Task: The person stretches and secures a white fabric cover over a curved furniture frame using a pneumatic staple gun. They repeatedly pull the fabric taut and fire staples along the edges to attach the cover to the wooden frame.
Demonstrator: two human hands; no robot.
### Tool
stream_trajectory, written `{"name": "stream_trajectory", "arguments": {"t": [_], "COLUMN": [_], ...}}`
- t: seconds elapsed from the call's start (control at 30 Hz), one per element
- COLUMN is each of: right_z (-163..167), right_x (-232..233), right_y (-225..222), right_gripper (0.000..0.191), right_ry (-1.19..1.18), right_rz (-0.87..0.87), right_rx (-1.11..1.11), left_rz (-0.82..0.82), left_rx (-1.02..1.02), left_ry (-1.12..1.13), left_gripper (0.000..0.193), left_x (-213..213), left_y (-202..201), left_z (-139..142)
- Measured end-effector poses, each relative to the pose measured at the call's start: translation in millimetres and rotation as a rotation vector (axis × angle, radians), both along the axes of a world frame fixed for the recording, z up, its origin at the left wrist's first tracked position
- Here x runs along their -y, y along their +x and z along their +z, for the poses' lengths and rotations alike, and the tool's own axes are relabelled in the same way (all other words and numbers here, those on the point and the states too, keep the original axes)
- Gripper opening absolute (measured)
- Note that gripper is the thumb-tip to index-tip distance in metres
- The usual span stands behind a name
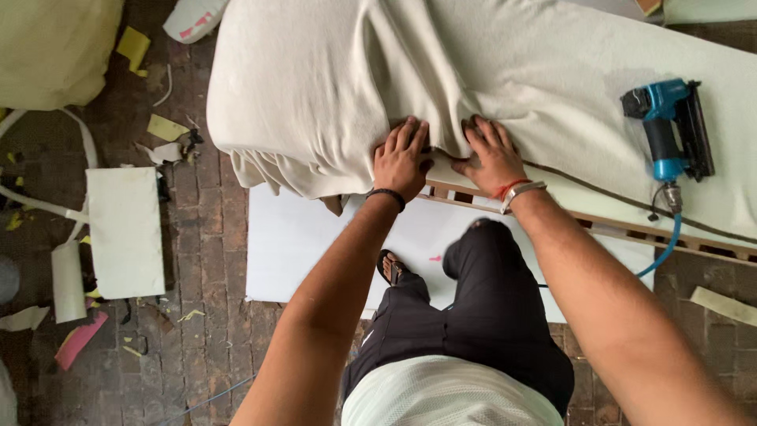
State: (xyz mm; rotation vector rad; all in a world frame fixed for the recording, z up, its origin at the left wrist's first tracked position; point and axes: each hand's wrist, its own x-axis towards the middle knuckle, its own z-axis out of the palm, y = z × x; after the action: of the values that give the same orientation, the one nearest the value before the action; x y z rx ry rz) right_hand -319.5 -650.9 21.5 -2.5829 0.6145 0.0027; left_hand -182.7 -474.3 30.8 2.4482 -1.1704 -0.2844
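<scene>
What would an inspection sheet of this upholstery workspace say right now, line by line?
Surface: brick floor, white sheet laid on it.
Job's things: cream fabric draped over a wooden frame; blue staple gun resting on top.
Clutter: foam block, yellow and pink scraps.
Grippers: left hand and right hand press the fabric at a fold.
Cables: blue air hose from the gun.
Surroundings: nothing seen beyond the floor.
</scene>
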Motion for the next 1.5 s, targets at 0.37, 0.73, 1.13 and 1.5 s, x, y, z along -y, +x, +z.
{"name": "stream_trajectory", "arguments": {"t": [0.37,0.73,1.13,1.5], "right_z": [-4,15,39,123], "right_x": [22,-16,-31,-14], "right_y": [5,-2,42,62], "right_gripper": [0.077,0.067,0.015,0.015], "right_ry": [-0.001,-0.1,-0.089,-0.169], "right_rz": [0.113,-0.096,0.004,0.304], "right_rx": [0.046,0.395,0.559,-0.205], "left_rz": [0.036,-0.13,0.063,0.103], "left_rx": [-0.012,0.146,0.106,-0.19], "left_ry": [-0.064,0.053,-0.191,0.07], "left_gripper": [0.067,0.023,0.018,0.032], "left_x": [6,20,13,13], "left_y": [-4,21,29,1], "left_z": [10,33,39,103]}}
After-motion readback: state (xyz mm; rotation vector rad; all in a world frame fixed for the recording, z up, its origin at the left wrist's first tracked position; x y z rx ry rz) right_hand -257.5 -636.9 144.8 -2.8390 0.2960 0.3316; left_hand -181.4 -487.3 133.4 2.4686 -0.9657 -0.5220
